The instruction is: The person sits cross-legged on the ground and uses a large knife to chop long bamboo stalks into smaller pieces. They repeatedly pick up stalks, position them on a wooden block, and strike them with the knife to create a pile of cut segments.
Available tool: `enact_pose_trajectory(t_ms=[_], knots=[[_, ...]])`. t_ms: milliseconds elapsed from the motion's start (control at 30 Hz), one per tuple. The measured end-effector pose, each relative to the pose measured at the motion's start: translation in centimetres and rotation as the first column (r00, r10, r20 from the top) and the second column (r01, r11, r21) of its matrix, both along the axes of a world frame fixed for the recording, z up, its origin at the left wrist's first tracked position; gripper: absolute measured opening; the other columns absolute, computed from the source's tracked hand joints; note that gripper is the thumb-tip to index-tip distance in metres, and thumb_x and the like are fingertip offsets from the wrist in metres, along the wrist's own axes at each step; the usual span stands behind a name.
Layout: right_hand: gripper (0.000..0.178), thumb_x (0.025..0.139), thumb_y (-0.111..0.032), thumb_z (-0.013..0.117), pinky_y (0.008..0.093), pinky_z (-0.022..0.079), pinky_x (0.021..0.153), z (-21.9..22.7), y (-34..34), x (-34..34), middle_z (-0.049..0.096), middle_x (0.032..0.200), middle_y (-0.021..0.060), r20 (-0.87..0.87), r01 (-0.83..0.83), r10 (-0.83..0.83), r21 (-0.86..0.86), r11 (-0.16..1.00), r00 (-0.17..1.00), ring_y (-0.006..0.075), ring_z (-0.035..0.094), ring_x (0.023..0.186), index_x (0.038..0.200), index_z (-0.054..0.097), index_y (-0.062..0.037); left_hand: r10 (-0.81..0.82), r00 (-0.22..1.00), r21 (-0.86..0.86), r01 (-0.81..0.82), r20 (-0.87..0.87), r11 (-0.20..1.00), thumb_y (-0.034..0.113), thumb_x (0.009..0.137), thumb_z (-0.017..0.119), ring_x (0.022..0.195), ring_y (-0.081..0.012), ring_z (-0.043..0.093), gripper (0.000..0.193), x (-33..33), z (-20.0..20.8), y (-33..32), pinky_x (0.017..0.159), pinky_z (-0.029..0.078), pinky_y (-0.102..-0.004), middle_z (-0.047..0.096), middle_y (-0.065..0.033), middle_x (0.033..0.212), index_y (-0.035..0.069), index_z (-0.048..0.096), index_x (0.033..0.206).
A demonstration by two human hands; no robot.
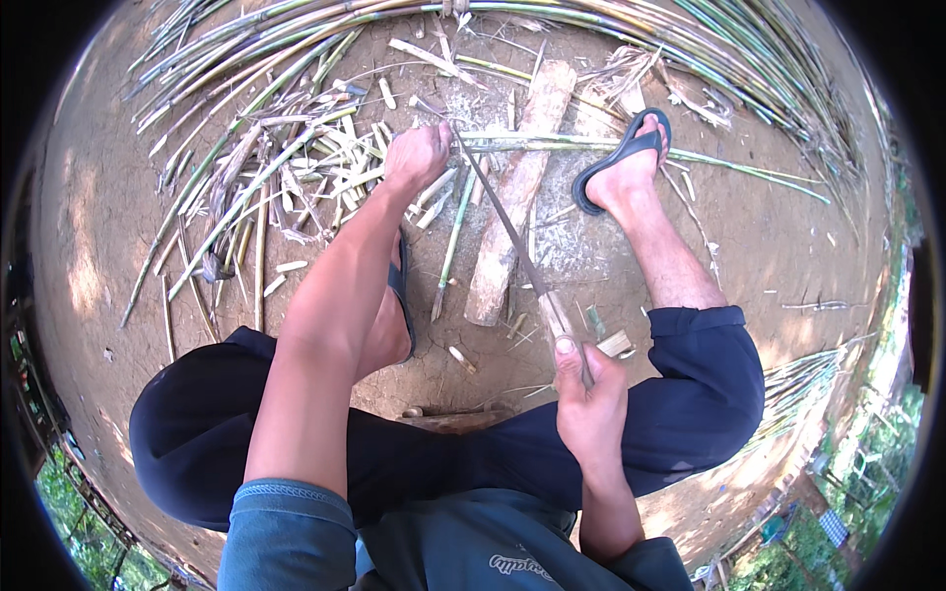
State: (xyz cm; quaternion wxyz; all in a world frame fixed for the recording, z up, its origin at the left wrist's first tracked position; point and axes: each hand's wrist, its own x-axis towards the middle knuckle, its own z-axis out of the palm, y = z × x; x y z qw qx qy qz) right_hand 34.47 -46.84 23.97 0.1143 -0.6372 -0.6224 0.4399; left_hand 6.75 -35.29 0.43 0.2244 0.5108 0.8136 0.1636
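My right hand (591, 394) is wrapped around the wooden handle of a long knife (507, 231), thumb along the handle. Its narrow dark blade slants up and left, with the tip beside my left hand (419, 155). That hand is closed at the left end of a thin green stalk (537, 143); its fingertips are mostly hidden. From there the stalk runs right across a flat wooden block (498, 251) and passes my sandalled right foot (634, 158). Blade and stalk cross near my left fingers; whether they touch I cannot tell.
Cut pale stalk pieces (345, 182) and longer canes lie heaped at left. A big bundle of long green stalks (552, 18) curves across the far side. More thin stalks (798, 394) lie at right. Dry husks (631, 74) and chips litter the dirt ground.
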Motion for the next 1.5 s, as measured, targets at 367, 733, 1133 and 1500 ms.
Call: enact_pose_trajectory(t_ms=[367, 733, 1133, 1500], knots=[[0.043, 0.095, -0.029, 0.058, 0.0382, 0.031, 0.048, -0.5, -1.7, -0.9, 0.039, 0.050, 0.0109, 0.029, 0.076, -0.074, -0.067, 0.995, 0.997, 0.0148, 0.035, 0.049, 0.068, 0.052, 0.0036, 0.010, 1.000, -0.030, -0.011, -0.014, 0.999, 0.040, 0.098, 0.032, 0.081, -0.0451, 0.063, 0.058, 0.8, -1.0, -1.4, 0.079, 0.049, -0.0517, 0.064, -0.0289, 0.078, -0.001, 0.067, 0.078], [0.037, 0.096, -0.029, 0.057, 0.0314, 0.033, 0.048, -2.8, 2.2, -3.3, 0.043, 0.054, 0.0014, 0.046, -0.029, 0.028, 0.031, 0.999, 0.999, 0.0085, 0.040, 0.051, 0.076, 0.060, 0.0024, -0.010, 1.000, 0.035, 0.010, -0.010, 0.999, 0.039, 0.097, 0.035, 0.075, -0.0465, 0.062, 0.057, -0.6, -0.4, -0.5, 0.075, 0.049, -0.0521, 0.063, -0.0288, 0.077, -0.003, 0.067, 0.075], [0.039, 0.095, -0.027, 0.058, 0.0365, 0.033, 0.048, -4.5, 3.3, -3.4, 0.043, 0.050, 0.0113, -0.065, -0.027, 0.025, -0.021, 0.999, 0.998, 0.0143, 0.038, 0.048, 0.071, 0.056, 0.0030, 0.112, 0.986, -0.057, -0.105, 0.124, 0.993, 0.038, 0.098, 0.032, 0.085, -0.0466, 0.062, 0.058, -0.1, -1.0, -0.5, 0.083, 0.047, -0.0529, 0.063, -0.0310, 0.084, -0.006, 0.067, 0.083], [0.040, 0.094, -0.027, 0.060, 0.0373, 0.032, 0.047, -2.4, 1.8, -3.3, 0.043, 0.050, 0.0131, 0.040, -0.045, 0.043, 0.044, 0.998, 0.998, 0.0147, 0.037, 0.048, 0.068, 0.053, 0.0026, 0.190, 0.965, -0.007, -0.192, 0.182, 0.981, 0.040, 0.097, 0.033, 0.090, -0.0477, 0.060, 0.057, -0.4, -1.8, -0.6, 0.086, 0.045, -0.0518, 0.063, -0.0317, 0.088, -0.005, 0.067, 0.085]])
